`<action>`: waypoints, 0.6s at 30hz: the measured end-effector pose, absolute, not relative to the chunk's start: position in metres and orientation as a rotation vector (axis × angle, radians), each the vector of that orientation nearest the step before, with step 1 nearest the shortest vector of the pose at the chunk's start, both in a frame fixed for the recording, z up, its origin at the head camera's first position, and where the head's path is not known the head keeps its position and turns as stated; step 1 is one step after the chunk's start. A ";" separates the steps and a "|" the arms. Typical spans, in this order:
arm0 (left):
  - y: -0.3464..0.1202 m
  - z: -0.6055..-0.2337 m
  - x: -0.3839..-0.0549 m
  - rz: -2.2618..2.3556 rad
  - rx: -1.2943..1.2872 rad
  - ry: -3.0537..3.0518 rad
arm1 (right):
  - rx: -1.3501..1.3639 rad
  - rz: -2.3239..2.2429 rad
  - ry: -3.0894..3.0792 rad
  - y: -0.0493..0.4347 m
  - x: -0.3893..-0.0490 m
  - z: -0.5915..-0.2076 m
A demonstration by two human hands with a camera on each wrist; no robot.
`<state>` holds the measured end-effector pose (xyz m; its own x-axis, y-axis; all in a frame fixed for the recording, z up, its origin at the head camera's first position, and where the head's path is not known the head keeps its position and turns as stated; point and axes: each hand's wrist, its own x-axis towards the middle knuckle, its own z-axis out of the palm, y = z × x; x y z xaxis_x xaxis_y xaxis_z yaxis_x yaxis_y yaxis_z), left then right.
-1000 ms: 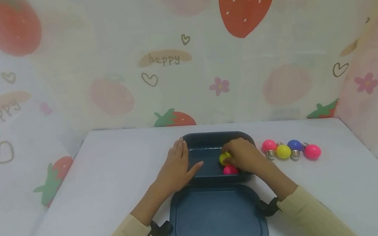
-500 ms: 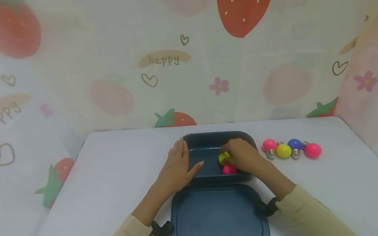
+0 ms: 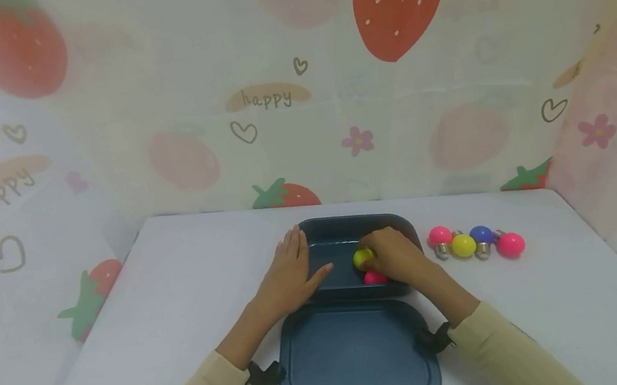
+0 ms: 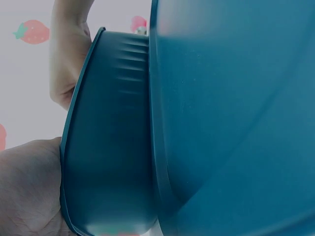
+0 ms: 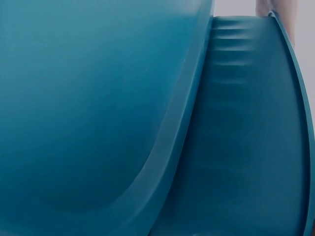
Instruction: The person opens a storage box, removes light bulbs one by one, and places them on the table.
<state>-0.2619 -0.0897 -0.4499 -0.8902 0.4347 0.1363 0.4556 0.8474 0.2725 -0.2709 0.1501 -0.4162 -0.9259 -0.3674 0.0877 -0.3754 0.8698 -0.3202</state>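
My right hand (image 3: 394, 251) reaches into the right side of a dark blue rectangular box (image 3: 326, 253) and pinches a yellow light bulb (image 3: 363, 259) low inside it. Just below that bulb, a pink bulb (image 3: 376, 277) lies against the near wall, partly covered by the hand. My left hand (image 3: 287, 275) rests over the box's left rim with fingers straight and thumb spread inward. In the left wrist view, the left palm (image 4: 29, 184) is at the rim, and the right hand (image 4: 69, 64) bends over the far end. The right wrist view shows mostly the box's outer wall (image 5: 246, 108).
A matching blue lid (image 3: 357, 358) lies flat in front of the box, beneath both wrists. Right of the box, several bulbs sit in a row on the white table (image 3: 204, 254), among them a blue bulb (image 3: 480, 235) and a pink one (image 3: 511, 245).
The yellow bulb has shifted slightly left in my right hand, showing a little more of its surface. My left hand stays at the rim.
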 end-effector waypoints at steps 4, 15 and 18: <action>-0.089 -0.450 -0.261 -0.467 -0.713 -2.948 | 0.608 0.531 -3.005 0.151 -0.271 -0.417; -0.088 -0.448 -0.260 -0.441 -0.722 -2.949 | 0.672 0.622 -2.907 0.164 -0.266 -0.415; -0.089 -0.447 -0.259 -0.455 -0.713 -2.941 | 0.667 0.625 -2.893 0.168 -0.263 -0.411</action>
